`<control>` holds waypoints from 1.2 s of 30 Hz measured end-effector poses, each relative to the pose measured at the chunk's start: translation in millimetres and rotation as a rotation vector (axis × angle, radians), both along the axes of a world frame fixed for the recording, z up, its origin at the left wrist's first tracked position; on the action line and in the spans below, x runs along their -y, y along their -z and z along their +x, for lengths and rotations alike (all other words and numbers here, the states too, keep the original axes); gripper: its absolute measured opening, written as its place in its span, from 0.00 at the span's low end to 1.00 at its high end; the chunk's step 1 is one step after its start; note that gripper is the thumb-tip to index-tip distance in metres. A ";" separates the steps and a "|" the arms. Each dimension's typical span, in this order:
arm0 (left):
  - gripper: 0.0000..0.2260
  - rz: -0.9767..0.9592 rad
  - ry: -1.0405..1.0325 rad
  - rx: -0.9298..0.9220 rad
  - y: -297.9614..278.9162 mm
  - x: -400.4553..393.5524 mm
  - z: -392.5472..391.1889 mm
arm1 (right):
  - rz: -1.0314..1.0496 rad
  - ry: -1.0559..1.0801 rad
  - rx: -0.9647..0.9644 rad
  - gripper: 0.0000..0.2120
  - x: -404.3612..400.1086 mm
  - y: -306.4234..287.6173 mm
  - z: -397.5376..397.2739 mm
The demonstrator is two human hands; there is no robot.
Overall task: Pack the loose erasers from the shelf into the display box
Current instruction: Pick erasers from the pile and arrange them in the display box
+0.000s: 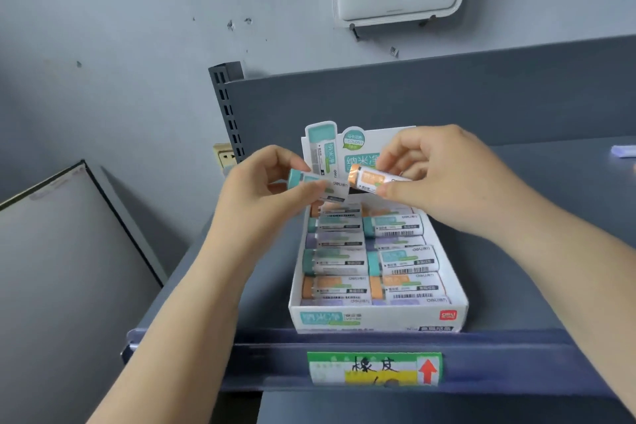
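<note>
A white display box [378, 318] stands on the dark grey shelf [537, 286], with its printed back flap [330, 148] upright. Two rows of wrapped erasers [406, 260] with teal, purple and orange ends lie inside it. Above the box's far end, my left hand [265, 189] pinches a teal-ended eraser [316, 184] between thumb and fingers. My right hand [444, 175] pinches an orange-ended eraser [370, 179] just beside it. Both erasers hang clear of the box and their near ends almost meet.
A price label with a red arrow [375, 368] sits on the shelf's front rail. The slotted shelf upright [229, 113] rises behind the box on the left. A small pale object [624, 151] lies at the far right of the shelf. A grey panel [62, 251] leans at the left.
</note>
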State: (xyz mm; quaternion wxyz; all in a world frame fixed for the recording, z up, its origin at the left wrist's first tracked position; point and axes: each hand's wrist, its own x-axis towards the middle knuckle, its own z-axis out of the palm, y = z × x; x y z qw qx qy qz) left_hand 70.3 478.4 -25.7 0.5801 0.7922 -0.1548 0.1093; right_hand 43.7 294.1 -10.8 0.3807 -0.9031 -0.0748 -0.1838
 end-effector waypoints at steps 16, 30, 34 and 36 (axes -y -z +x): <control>0.04 0.050 0.051 0.018 19.1 -10.1 5.2 | -0.179 0.091 -0.016 0.06 4.3 21.8 9.4; 0.05 -0.002 0.063 0.036 21.1 -11.0 2.5 | -0.333 0.107 0.036 0.10 7.9 28.2 7.5; 0.05 -0.012 0.072 0.034 21.2 -10.9 1.6 | -0.368 0.088 0.047 0.11 9.2 30.2 8.7; 0.05 -0.029 0.079 0.034 21.3 -10.9 1.1 | -0.331 0.056 0.085 0.07 8.5 27.9 5.1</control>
